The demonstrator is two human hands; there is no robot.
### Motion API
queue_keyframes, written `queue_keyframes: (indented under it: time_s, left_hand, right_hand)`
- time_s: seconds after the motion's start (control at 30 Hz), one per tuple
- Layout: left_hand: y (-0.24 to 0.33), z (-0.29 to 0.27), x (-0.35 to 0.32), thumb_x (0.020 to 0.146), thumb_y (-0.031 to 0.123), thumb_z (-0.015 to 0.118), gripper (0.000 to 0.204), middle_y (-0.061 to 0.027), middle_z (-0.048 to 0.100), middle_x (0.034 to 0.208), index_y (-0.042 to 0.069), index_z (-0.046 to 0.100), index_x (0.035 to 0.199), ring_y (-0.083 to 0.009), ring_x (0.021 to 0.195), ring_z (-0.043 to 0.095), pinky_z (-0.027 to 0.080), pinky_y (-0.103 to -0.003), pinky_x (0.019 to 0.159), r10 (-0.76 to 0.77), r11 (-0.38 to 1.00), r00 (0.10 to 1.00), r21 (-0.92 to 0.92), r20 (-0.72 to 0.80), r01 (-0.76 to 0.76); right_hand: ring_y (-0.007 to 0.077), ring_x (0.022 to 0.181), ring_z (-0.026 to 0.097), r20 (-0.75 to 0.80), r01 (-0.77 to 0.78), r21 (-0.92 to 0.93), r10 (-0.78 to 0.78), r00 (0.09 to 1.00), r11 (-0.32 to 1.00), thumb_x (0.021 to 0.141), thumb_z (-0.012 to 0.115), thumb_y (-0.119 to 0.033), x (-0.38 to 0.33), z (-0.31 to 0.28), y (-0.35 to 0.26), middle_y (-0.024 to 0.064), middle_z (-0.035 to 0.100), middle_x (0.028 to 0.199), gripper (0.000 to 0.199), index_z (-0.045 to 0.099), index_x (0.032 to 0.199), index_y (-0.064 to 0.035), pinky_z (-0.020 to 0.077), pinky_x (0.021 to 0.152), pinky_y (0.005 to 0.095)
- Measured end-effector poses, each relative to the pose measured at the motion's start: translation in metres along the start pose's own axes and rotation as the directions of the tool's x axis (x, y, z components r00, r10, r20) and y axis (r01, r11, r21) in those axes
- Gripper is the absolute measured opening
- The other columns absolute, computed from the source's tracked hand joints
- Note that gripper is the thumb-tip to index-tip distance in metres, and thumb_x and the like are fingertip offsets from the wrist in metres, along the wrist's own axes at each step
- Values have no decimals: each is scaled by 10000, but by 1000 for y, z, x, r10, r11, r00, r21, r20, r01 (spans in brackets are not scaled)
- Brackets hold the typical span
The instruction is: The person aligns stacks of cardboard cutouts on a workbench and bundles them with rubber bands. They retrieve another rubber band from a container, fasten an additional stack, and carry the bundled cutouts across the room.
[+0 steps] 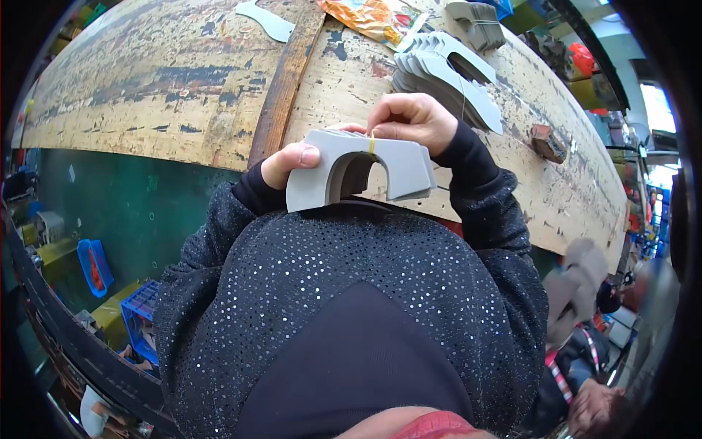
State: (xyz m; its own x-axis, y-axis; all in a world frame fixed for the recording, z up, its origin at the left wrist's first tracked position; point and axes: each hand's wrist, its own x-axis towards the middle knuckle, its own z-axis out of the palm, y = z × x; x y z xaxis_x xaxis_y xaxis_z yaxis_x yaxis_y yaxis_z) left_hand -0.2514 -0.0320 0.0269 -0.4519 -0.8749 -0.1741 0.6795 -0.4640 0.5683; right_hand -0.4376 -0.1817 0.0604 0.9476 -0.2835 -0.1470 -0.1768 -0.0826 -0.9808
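Observation:
Close to my body, a stack of flat grey arch-shaped pieces stands on edge, with the arch opening facing down. My left hand is closed around the stack's left end, thumb on the near face and the other fingers mostly hidden behind it. A thin yellow band runs over the narrow top of the arch. At the top edge, my right hand is closed with thumb and forefinger pinching at the band. Its far side is hidden behind the stack.
More grey arch pieces are stacked on the worn wooden table, beyond my right hand. A tied bundle, an orange-and-white plastic bag, a loose piece, a wooden strip and a brown block also lie there.

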Motion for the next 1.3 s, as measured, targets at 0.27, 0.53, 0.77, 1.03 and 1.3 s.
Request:
queue_keyframes:
  time_s: [0.27, 0.53, 0.77, 1.03, 1.3]
  left_hand:
    - [3, -8, 3, 648, 384, 669, 913, -172, 471, 1250, 29, 278, 1393, -254, 1129, 498, 403, -347, 975, -54, 996, 996, -69, 66, 58]
    - [9, -14, 15, 556, 414, 710, 1075, -203, 422, 1310, -4, 207, 1409, -297, 1199, 452, 350, -403, 1033, -95, 991, 994, -85, 58, 100]
    - [42, -31, 33, 560, 446, 748, 1100, -212, 401, 1312, 1, 209, 1410, -295, 1211, 432, 344, -383, 1024, -46, 916, 979, 400, 198, -37]
    - [57, -28, 42, 561, 467, 762, 1120, -185, 362, 1344, 16, 206, 1422, -278, 1250, 373, 302, -377, 1044, -56, 756, 961, 640, 270, -136]
    - [64, -32, 44, 555, 505, 756, 1130, -184, 392, 1322, 6, 217, 1414, -274, 1227, 408, 304, -368, 1038, 15, 762, 977, 630, 213, -149]
  right_hand:
    - [39, 752, 514, 97, 48, 172, -65, 993, 984, 897, 593, -133, 12, 3, 4, -12, 562, 809, 126, 538, 905, -21, 438, 678, 192]
    - [37, 725, 510, 98, -107, 70, 100, 990, 992, 855, 606, -27, 11, -21, 13, -23, 549, 792, 70, 540, 878, -31, 436, 646, 184]
    - [47, 729, 516, -124, 83, 144, -65, 990, 986, 852, 613, -27, 5, -23, 40, -9, 553, 811, 81, 538, 881, -32, 448, 674, 189]
    - [60, 740, 531, -217, 163, -180, -201, 955, 970, 857, 596, -19, 19, -17, 3, 0, 551, 797, 77, 552, 920, -18, 445, 663, 200]
    - [179, 800, 595, -53, 249, -362, -286, 957, 898, 747, 630, 88, 0, -44, -13, 70, 626, 815, 106, 616, 802, -1, 473, 740, 281]
